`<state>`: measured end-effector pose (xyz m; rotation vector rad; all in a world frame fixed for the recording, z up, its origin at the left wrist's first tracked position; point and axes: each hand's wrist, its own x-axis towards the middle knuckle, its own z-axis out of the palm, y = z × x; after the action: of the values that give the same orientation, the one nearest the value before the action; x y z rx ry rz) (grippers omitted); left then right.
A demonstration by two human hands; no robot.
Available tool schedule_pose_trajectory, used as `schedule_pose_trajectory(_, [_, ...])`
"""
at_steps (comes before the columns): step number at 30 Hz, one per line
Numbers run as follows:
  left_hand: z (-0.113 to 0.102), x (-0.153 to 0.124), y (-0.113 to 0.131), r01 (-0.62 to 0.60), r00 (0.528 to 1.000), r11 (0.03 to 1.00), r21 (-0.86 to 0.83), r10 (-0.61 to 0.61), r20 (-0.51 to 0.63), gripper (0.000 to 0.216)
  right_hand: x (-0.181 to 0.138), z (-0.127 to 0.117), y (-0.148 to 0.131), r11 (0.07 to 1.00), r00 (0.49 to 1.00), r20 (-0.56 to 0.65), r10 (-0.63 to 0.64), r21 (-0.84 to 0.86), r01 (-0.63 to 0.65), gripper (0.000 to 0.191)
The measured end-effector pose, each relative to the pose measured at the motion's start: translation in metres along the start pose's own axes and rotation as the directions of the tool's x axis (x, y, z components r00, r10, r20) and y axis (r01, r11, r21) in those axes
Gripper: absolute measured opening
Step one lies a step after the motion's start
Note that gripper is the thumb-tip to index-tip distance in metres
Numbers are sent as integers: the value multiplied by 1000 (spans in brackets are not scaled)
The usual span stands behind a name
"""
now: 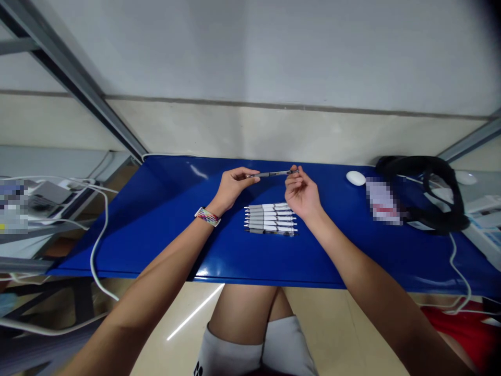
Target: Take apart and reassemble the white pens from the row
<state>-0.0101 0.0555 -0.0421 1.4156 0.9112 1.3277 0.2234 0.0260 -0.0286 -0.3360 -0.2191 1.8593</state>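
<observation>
A grey pen [273, 173] is held level above the blue table [164, 224], one end in each hand. My left hand [234, 186] pinches its left end; a patterned band sits on that wrist. The right end is pinched by my right hand [300, 193]. Just below the hands, a row of several white and grey pens [270, 219] lies side by side on the table, tips pointing left.
A white mouse [356, 178] rests at the back right, beside a black strap-like object [426, 190] and a blurred card [382, 201]. White cables [97, 230] hang off the left edge. A metal frame post [78, 89] slants at the left. My knees show under the table.
</observation>
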Motion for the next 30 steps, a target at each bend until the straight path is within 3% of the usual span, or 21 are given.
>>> schedule_pose_trajectory(4, [1,-1,2,1,1000,1000,1,-1,6,26,1,-1,1,1000,999,35,0,19,-1,20])
schedule_pose_trajectory(9, [2,-2,4,4,1000,1000,-10,-4,7,25,-1,1,0,1000,1000,8,-2,2,2,12])
schedule_pose_trajectory(17, [2,-2,4,12,1000,1000,15,-12,0,25,0,-2,1,999,996,86,13,32,-15,7])
schedule_pose_trajectory(22, [2,-2,2,11,1000,1000,3,-11,3,25,-3,3,0,999,999,39,-4,34,3,6])
schedule_pose_trajectory(26, [1,-1,1,6,1000,1000,-13,-6,13,26,-4,5,2,992,1000,-8,19,123,-18,21])
schedule_pose_trajectory(30, [2,-2,2,7,1000,1000,-10,-7,5,25,-8,6,4,994,1000,11,-11,110,10,19])
